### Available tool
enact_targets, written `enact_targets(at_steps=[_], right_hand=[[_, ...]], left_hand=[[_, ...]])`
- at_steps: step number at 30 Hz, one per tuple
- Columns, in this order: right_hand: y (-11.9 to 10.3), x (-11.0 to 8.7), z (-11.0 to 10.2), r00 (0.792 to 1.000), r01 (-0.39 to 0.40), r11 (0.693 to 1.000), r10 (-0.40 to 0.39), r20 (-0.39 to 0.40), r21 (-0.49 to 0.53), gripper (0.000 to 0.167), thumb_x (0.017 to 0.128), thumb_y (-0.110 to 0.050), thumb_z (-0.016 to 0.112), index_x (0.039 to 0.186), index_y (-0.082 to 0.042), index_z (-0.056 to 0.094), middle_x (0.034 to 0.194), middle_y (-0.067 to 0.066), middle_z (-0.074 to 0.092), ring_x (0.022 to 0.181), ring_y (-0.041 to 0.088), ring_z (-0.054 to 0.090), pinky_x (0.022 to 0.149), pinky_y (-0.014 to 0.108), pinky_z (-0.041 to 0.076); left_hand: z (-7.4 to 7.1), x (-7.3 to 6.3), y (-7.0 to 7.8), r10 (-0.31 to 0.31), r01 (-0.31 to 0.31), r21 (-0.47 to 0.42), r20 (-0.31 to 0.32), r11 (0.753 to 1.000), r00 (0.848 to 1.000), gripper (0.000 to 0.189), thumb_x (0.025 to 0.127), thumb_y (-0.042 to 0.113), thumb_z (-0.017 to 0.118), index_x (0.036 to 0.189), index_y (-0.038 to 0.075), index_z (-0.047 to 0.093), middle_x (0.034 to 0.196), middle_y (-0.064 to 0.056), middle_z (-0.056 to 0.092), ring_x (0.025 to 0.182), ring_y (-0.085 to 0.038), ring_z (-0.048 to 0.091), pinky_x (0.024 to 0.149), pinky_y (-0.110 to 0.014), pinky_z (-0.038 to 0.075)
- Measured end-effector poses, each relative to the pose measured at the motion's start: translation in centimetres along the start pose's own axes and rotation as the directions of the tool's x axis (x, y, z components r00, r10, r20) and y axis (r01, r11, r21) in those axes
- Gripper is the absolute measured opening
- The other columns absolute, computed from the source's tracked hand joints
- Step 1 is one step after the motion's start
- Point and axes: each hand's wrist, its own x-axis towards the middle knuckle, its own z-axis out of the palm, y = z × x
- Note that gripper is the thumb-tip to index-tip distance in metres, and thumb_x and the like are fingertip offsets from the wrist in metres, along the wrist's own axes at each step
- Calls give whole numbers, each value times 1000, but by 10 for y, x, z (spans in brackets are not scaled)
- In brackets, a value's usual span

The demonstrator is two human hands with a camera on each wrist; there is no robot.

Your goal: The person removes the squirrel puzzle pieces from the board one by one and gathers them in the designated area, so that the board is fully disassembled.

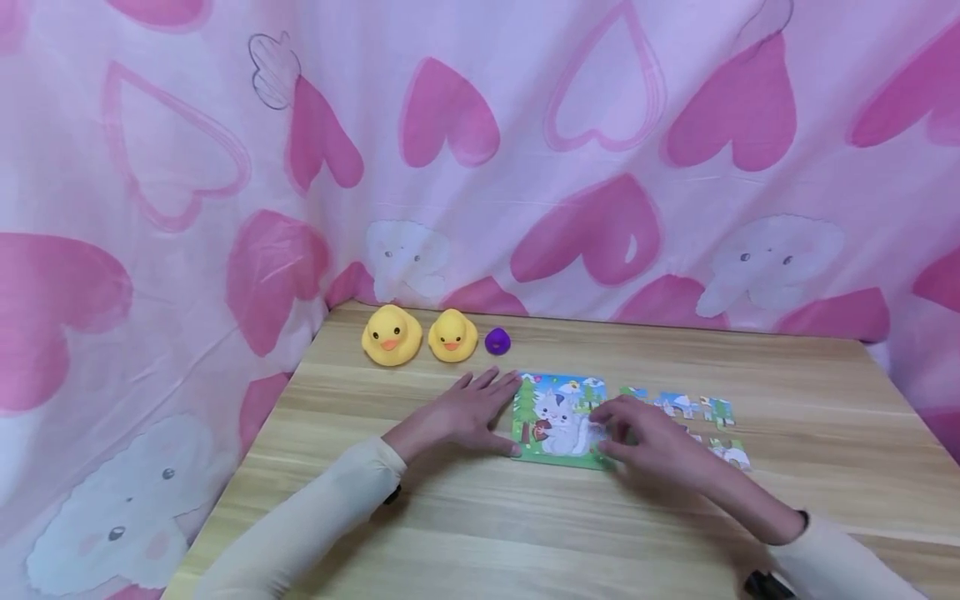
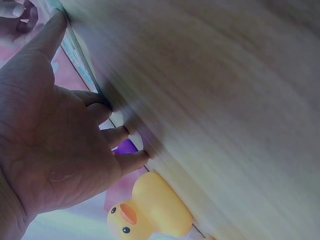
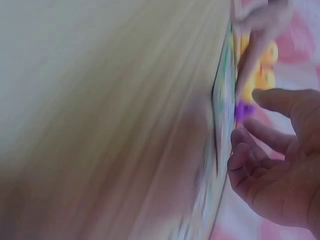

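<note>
A squirrel picture puzzle [image 1: 558, 421] lies flat on the wooden table, with a green lower edge and a blue sky at its top. Spread along its left side, my left hand [image 1: 471, 414] touches the edge with thumb and fingertips; the left wrist view shows those fingers straight and apart. Over the right edge of the picture hovers my right hand [image 1: 651, 435], partly covering it. In the right wrist view its fingers [image 3: 242, 155] are loosely bent, the thumb stands away from them, and nothing shows between them.
Several loose jigsaw pieces [image 1: 718, 411] lie right of the puzzle, some partly behind my right hand. Behind the left hand stand a large yellow duck [image 1: 392, 337], a smaller yellow duck [image 1: 453, 337] and a tiny purple duck [image 1: 497, 342]. A pink heart-patterned curtain [image 1: 450, 192] borders the table.
</note>
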Motion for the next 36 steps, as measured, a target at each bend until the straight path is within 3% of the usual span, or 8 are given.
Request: enact_targets(at_steps=[6,12,20,28,36], right_hand=[[-31,28,30,998,-20,993,13,59,117,51,92,-14,82,140,-11,63,128,7,70,91,14,62,75,22,56],[-45,37,48,997,-58,991,51,64,119,57,91,-12,82,142,-11,59,121,2,71,89,12,61,73,22,54],[-47,43,61,998,-63,993,64,-9,103,65,86,-8,86,143,-11,58,108,0,69,80,10,59,65,21,52],[-43,48,63,991,-131,974,131,13,186,61,85,-8,87,141,-10,62,108,-1,68,81,12,60,65,22,53],[-37,47,62,995,-100,972,97,28,212,50,86,-10,87,131,-10,66,110,1,68,82,12,59,66,21,51]], left_hand=[[-2,-1,2,1,-1,4,4,1000,1000,116,89,78,64,172,21,8,181,2,4,169,-29,2,137,-58,7],[-4,0,5,0,0,8,11,1000,1000,114,90,77,64,172,21,9,181,3,5,169,-29,3,136,-59,7],[-5,-1,4,-11,11,10,21,1000,1000,114,89,77,65,172,21,9,181,3,5,169,-28,3,136,-59,7],[-5,1,2,-4,4,20,20,1000,1000,115,89,79,63,172,21,8,181,2,4,169,-29,3,136,-59,7],[-5,0,2,-6,5,27,26,1000,1000,115,90,78,63,172,21,7,181,3,4,169,-29,3,136,-59,8]])
